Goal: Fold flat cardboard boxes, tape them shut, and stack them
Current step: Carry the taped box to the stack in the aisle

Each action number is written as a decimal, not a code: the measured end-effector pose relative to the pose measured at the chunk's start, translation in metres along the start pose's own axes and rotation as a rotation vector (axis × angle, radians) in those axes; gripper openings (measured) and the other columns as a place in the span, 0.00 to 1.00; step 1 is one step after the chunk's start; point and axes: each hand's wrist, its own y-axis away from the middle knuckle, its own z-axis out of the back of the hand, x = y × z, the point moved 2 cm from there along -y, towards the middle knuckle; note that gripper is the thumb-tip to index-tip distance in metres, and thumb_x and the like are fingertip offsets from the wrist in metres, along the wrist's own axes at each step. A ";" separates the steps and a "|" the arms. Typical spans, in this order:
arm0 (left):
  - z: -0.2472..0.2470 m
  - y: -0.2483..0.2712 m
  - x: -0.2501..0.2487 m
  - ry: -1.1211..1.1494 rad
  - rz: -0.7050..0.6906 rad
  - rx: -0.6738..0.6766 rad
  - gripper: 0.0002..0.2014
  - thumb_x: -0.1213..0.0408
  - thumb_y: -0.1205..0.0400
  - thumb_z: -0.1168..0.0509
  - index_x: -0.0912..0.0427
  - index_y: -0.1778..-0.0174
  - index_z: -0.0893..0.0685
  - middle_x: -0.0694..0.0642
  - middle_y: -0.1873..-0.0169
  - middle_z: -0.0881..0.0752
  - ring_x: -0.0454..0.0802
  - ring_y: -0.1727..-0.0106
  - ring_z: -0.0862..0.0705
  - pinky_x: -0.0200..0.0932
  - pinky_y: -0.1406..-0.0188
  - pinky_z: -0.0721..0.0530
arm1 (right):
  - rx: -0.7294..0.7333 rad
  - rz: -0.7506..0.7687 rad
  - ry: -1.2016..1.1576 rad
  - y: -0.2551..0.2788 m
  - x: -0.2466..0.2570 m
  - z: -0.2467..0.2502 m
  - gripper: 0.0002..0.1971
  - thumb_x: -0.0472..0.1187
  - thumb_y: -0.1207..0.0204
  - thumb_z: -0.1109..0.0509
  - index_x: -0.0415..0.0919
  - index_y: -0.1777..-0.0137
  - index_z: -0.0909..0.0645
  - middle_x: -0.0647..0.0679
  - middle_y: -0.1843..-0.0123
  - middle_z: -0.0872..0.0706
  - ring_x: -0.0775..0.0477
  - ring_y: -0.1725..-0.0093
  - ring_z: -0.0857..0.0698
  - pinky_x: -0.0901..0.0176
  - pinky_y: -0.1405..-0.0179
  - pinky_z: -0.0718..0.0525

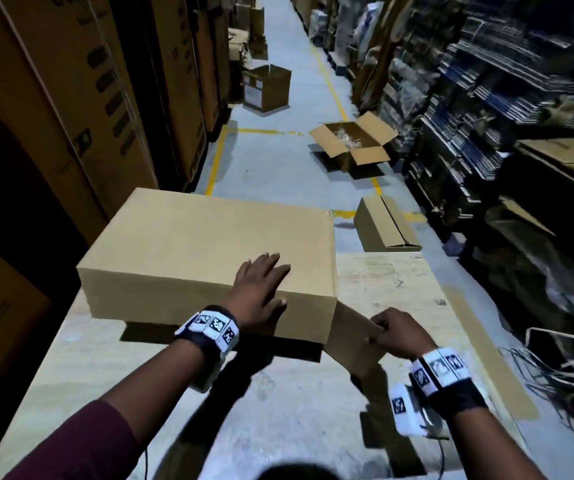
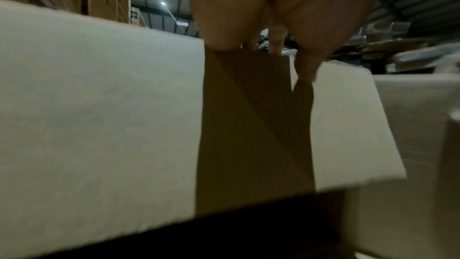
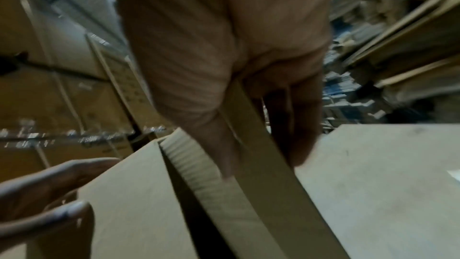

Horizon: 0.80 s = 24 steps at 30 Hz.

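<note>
A brown cardboard box [image 1: 192, 244] lies on the pale table [image 1: 399, 289], raised a little at its near side. My left hand [image 1: 261, 285] rests flat on the box top near its front right corner, fingers straight, thumb on the front face. In the left wrist view the fingers [image 2: 224, 17] lie over the box edge [image 2: 99, 115]. A side flap [image 1: 351, 337] sticks out at the box's near right corner. My right hand [image 1: 396, 332] grips that flap; in the right wrist view the right hand [image 3: 224, 56] is curled round the flap's edge [image 3: 261, 164].
On the aisle floor stand an open box [image 1: 351, 143], a smaller box on its side [image 1: 385, 225] and another box further off [image 1: 266, 86]. Tall cartons [image 1: 71, 98] line the left, packed shelves [image 1: 486, 98] the right. Loose strapping [image 1: 555, 375] lies right of the table.
</note>
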 end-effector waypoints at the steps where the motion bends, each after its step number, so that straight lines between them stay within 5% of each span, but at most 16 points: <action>1: 0.000 0.006 -0.001 -0.020 -0.036 -0.085 0.37 0.46 0.22 0.32 0.50 0.17 0.33 0.58 0.16 0.36 0.59 0.14 0.41 0.73 0.21 0.39 | -0.140 -0.009 -0.094 0.010 -0.002 -0.004 0.11 0.42 0.28 0.21 0.42 0.70 0.16 0.48 0.73 0.15 0.48 0.67 0.15 0.57 0.71 0.29; 5: -0.001 0.027 0.000 -0.325 -0.104 -0.043 0.63 0.32 0.39 0.25 0.49 0.12 0.50 0.58 0.12 0.51 0.61 0.12 0.51 0.79 0.21 0.51 | -0.539 0.046 -0.622 0.057 0.028 0.009 0.25 0.48 0.25 0.21 0.49 0.78 0.29 0.57 0.86 0.30 0.60 0.83 0.31 0.64 0.77 0.35; 8: 0.014 0.010 0.015 -0.423 -0.040 -0.086 0.70 0.52 0.45 0.17 0.50 0.12 0.55 0.64 0.12 0.54 0.67 0.13 0.50 0.77 0.21 0.50 | -0.564 0.123 -0.805 0.062 0.036 0.020 0.10 0.45 0.22 0.24 0.43 0.64 0.13 0.62 0.71 0.11 0.64 0.68 0.12 0.73 0.67 0.22; 10: 0.037 -0.012 0.022 -0.391 -0.076 -0.147 0.66 0.67 0.46 0.19 0.51 0.13 0.48 0.64 0.13 0.43 0.68 0.15 0.40 0.73 0.22 0.39 | -0.538 0.141 -0.834 0.063 0.043 0.029 0.08 0.43 0.18 0.27 0.39 0.52 0.10 0.57 0.59 0.06 0.58 0.56 0.08 0.69 0.61 0.17; 14: 0.096 -0.055 0.020 -0.206 -0.266 -0.225 0.47 0.76 0.48 0.18 0.58 0.28 0.17 0.60 0.31 0.15 0.66 0.34 0.15 0.59 0.37 0.16 | -0.606 0.057 -0.915 0.059 0.045 0.040 0.18 0.41 0.13 0.31 0.46 0.67 0.24 0.61 0.78 0.19 0.64 0.76 0.21 0.70 0.73 0.25; 18: 0.155 -0.089 -0.008 -0.259 -0.064 -0.178 0.20 0.55 0.23 0.26 0.47 0.34 0.15 0.63 0.46 0.10 0.65 0.45 0.13 0.48 0.54 0.23 | -0.714 -0.149 -0.828 0.050 0.033 0.038 0.26 0.61 0.18 0.30 0.42 0.64 0.34 0.46 0.70 0.34 0.48 0.70 0.30 0.53 0.67 0.32; 22: 0.183 -0.133 -0.029 -0.340 -0.047 -0.196 0.24 0.39 0.20 0.33 0.50 0.34 0.17 0.66 0.48 0.13 0.66 0.45 0.14 0.52 0.53 0.21 | -0.798 -0.101 -0.733 0.045 0.034 0.071 0.14 0.51 0.14 0.32 0.38 0.49 0.19 0.46 0.58 0.14 0.47 0.56 0.17 0.53 0.55 0.23; 24: 0.196 -0.156 -0.039 -0.309 -0.063 -0.199 0.31 0.31 0.25 0.33 0.49 0.35 0.15 0.63 0.49 0.11 0.64 0.45 0.14 0.50 0.57 0.21 | -0.818 -0.100 -0.679 0.041 0.031 0.095 0.12 0.50 0.14 0.32 0.40 0.47 0.19 0.46 0.55 0.13 0.47 0.53 0.16 0.55 0.53 0.25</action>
